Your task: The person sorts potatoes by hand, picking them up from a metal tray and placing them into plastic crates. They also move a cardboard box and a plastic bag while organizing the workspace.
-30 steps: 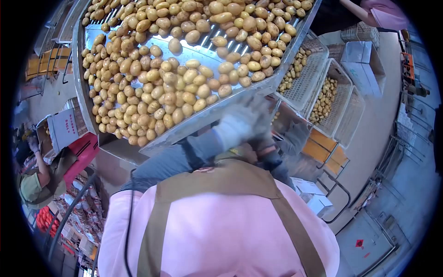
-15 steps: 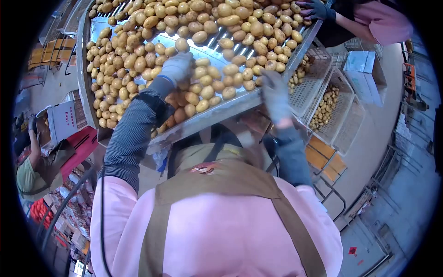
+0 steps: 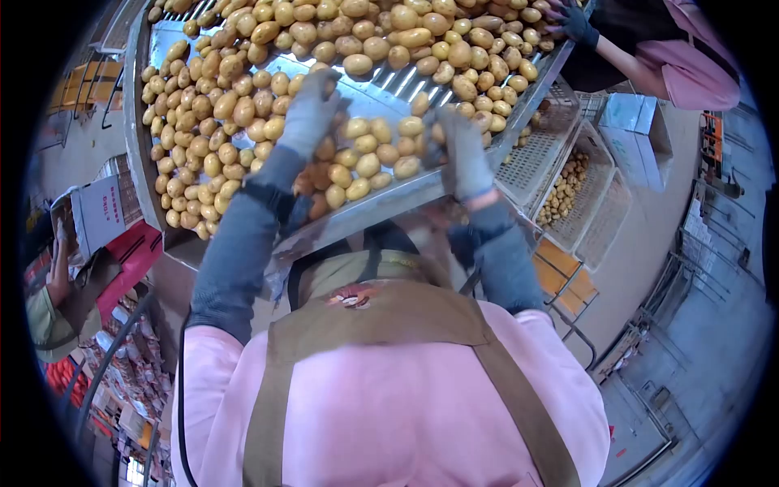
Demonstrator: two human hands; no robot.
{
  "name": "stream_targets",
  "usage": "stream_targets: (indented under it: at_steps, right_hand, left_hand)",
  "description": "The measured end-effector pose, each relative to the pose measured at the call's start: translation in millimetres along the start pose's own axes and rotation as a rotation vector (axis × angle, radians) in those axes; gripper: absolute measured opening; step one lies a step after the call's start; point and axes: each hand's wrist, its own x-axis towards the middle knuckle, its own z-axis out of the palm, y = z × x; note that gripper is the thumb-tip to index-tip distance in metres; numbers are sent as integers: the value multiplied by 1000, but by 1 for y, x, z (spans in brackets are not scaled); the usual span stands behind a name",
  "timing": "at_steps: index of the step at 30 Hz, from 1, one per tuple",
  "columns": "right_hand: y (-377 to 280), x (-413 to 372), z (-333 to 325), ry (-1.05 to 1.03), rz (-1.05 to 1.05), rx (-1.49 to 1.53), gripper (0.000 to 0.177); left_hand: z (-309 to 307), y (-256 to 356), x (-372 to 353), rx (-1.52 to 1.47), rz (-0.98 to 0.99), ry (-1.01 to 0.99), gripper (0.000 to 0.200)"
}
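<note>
Many round yellow-brown potatoes (image 3: 231, 105) lie on a metal sorting table (image 3: 381, 199) with a raised rim and a slatted part. My left hand (image 3: 312, 114), in a grey glove, is over the middle of the potatoes, its fingers bent and blurred. Gloved in grey too, my right hand (image 3: 462, 150) is at the right end of a small group of potatoes (image 3: 369, 150) by the near rim. Its fingers are smeared by motion, and whether it holds a potato cannot be made out.
A co-worker's gloved hand (image 3: 572, 23) touches the table's upper right corner. Plastic crates (image 3: 580, 191), one with potatoes, and a carton (image 3: 629, 126) stand at the right. Another person's arm (image 3: 58, 272) is beside a box (image 3: 101, 215) at the left.
My right hand has moved left and over the rim to the potatoes. My left hand has shifted slightly up and left. Potatoes between the hands have shifted, and the view has moved slightly.
</note>
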Motion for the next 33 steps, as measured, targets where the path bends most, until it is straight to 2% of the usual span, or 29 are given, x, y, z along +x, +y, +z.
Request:
stream_targets:
  at_steps: [1, 2, 3, 4, 5, 7, 8, 9, 10, 11, 12, 13, 14, 15, 16, 17, 19, 20, 21, 22, 23, 24, 25, 27, 29, 31, 33]
  right_hand:
    - [-10, -22, 4, -126, 208, 254, 30]
    - [-20, -44, 7, -203, 445, 478, 39]
    - [-38, -63, 9, -149, 453, 567, 40]
    - [-52, -75, 15, -91, 450, 659, 41]
    - [-52, -80, 18, -17, 425, 691, 42]
    - [-49, -100, 21, 117, 368, 699, 44]
    - [-45, -118, 21, 175, 339, 677, 45]
    - [-22, -143, 23, 97, 496, 882, 43]
    - [15, -175, 25, 18, 651, 1085, 42]
    - [18, -190, 5, -9, 712, 1091, 39]
    - [20, -204, -17, -35, 773, 1097, 37]
    - [3, -205, -54, 6, 733, 902, 33]
    - [32, -226, -62, 115, 946, 996, 34]
    - [72, -255, -64, 230, 1158, 1081, 36]
    - [85, -259, -69, 264, 1199, 915, 39]
    - [98, -262, -74, 291, 1248, 747, 41]
    - [97, -210, -83, 162, 926, -49, 49]
    - [98, -172, -81, 236, 811, 34, 53]
    - [94, -128, -77, 305, 701, 116, 57]
    - [75, -75, -81, 267, 572, 258, 58]
    - [72, -33, -77, 208, 605, 255, 61]
    - [90, 1, -43, 157, 486, -133, 64]
    - [98, 17, -6, 80, 369, -514, 66]
    - [61, 9, 31, 26, 358, -394, 69]
    - [-18, 6, 48, -184, 421, -458, 67]
    - [-61, 10, 71, -253, 351, -357, 62]
    - [-73, -1, 98, -228, 41, -279, 53]
  left_hand:
    - [3, 1, -10, -35, 29, 117, 33]
    - [6, 22, -26, -31, -57, 99, 32]
    - [24, 15, -39, -133, 35, 152, 32]
    - [31, 42, -58, -303, -90, 157, 30]
    - [34, 65, -77, -232, -101, 63, 34]
    - [63, 96, -113, -50, 178, -343, 51]
    - [52, 125, -129, 83, 474, -373, 47]
    - [49, 135, -132, -68, 503, -340, 44]
    - [50, 131, -123, -60, 440, -399, 40]
    - [49, 121, -109, -55, 375, -463, 36]
    - [41, 97, -97, 47, 407, -275, 34]
    - [30, 70, -84, 141, 447, -85, 31]
    - [15, 64, -68, 404, 302, -192, 26]
    - [13, 45, -54, 597, 251, -229, 24]
    - [11, 25, -40, 793, 209, -277, 22]
    - [24, 0, -31, 929, 262, -254, 22]
    - [19, 11, -19, 852, 246, -264, 19]
    - [15, 14, -16, 818, 233, -279, 18]
    - [16, 8, -15, 640, 183, -244, 18]
    - [19, -5, -11, 461, 134, -207, 19]
    - [22, -20, -5, 282, 88, -160, 20]
    - [24, -45, -8, -134, -113, -15, 23]
    - [10, -30, -18, -281, -178, -39, 23]
    - [0, -38, -36, -451, -272, 3, 21]
    - [0, -34, -37, -480, -162, 98, 21]
    - [1, -26, -37, -498, -121, 152, 20]
    - [-5, -12, -26, -503, -135, 181, 20]
